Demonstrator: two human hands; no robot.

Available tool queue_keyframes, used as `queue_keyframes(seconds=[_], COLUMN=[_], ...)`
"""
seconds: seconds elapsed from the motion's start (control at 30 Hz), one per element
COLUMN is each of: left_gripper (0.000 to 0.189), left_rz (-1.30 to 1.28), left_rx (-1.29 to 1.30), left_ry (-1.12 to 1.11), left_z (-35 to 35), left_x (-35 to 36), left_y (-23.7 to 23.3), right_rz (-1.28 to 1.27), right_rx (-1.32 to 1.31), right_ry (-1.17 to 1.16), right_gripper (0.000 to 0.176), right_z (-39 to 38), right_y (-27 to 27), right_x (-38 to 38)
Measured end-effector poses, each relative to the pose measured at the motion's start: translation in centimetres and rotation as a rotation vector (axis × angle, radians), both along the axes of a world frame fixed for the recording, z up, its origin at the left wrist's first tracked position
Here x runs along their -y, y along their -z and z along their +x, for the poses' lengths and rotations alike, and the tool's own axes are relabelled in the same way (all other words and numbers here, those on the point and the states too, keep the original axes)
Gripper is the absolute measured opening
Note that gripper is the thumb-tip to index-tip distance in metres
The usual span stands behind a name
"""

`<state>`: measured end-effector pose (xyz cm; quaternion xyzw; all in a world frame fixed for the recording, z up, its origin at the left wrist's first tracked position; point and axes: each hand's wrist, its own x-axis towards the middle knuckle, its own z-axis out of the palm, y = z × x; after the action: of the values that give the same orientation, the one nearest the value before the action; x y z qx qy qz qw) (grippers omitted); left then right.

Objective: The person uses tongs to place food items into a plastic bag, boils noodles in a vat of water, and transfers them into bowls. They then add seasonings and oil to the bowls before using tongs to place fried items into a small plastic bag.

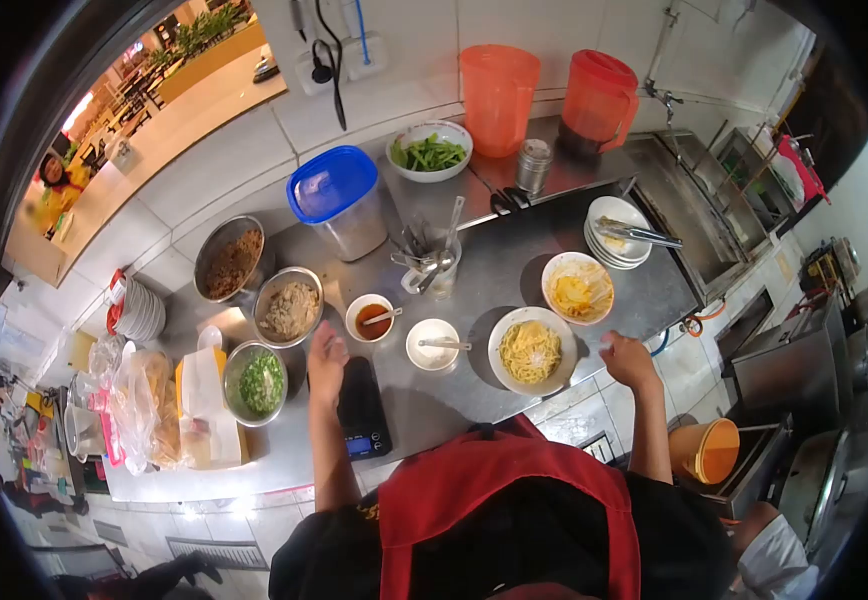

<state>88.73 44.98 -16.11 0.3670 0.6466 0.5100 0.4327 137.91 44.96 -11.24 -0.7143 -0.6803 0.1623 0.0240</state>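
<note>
My left hand [328, 362] is raised with its fingers apart and holds nothing, between the bowl of pale shredded food [289, 307] and the black digital scale [362, 405]. Over the counter's front edge, my right hand [627, 360] has its fingers curled; whether they hold anything is too small to tell. To its left sits a white bowl of noodles [531, 352], and above that a bowl with yellow food [578, 288]. A small white bowl with a spoon [433, 345] and a bowl of red sauce [369, 318] stand between my hands.
Chopped greens [260, 385] and brown minced food [233, 262] fill metal bowls at left. Behind are a blue-lidded container [338, 205], leafy greens [429, 152] and orange jugs [499, 100]. Stacked bowls bear tongs [638, 233]. Another person [52, 190] shows at upper left.
</note>
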Motion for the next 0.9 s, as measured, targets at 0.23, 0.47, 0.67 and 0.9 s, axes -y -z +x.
queue_keyframes(seconds=[0.23,0.47,0.67,0.9], left_gripper=[0.075,0.051,0.048,0.041], left_rz=[1.169,2.089,2.237,2.275], left_rx=[0.191,0.272,0.207,0.272], left_ry=[-0.179,0.561,0.664,0.551], left_z=[2.2,8.4,7.9,8.6], left_x=[6.4,13.2,13.9,15.2], left_y=[-21.5,-34.5,-36.1,-35.9], right_rz=[-0.035,0.029,0.027,0.079], right_rx=[-0.136,-0.174,-0.205,-0.229], right_ry=[-0.122,-0.164,-0.2,-0.222], right_gripper=[0.029,0.026,0.025,0.022], right_z=[-0.4,-2.7,-4.5,-3.8], right_y=[0.3,-1.9,-3.7,-2.9], right_x=[-1.2,-3.6,-2.5,-3.0])
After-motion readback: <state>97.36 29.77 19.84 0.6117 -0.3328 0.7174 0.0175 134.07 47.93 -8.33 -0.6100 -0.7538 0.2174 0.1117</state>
